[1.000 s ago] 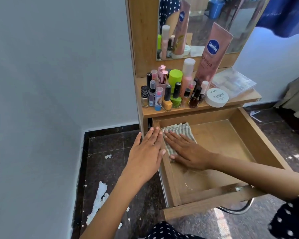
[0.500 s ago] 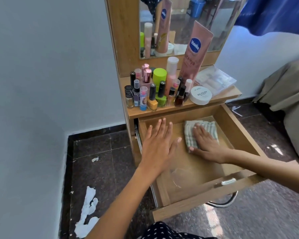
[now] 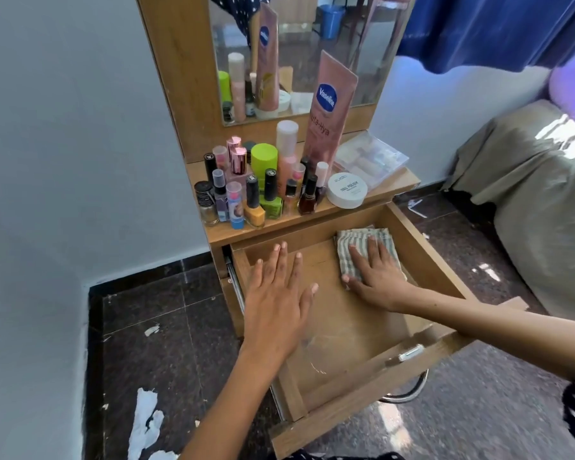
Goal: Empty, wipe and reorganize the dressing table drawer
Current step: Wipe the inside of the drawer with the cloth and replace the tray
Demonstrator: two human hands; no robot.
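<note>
Striped cloth (image 3: 365, 252) is lying flat under my right hand (image 3: 375, 277), fingers straight, in the drawer's (image 3: 422, 260) far right corner; my left hand (image 3: 276, 310) is hovering open, empty, beside unwiped floor between them.

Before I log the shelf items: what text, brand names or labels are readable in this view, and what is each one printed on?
"Vaseline": blue badge on the tall pink tube leaning against the mirror.
"uta-Hya": partial word lower on the same tube; its start is cut off.
"NAIL POLISH": lid of the round white jar; the small logo above it and the line below are too blurred to read.
The nail polish bottles' caps and labels: too small to read.
Tube's mirror reflection: badge unreadable.
</note>
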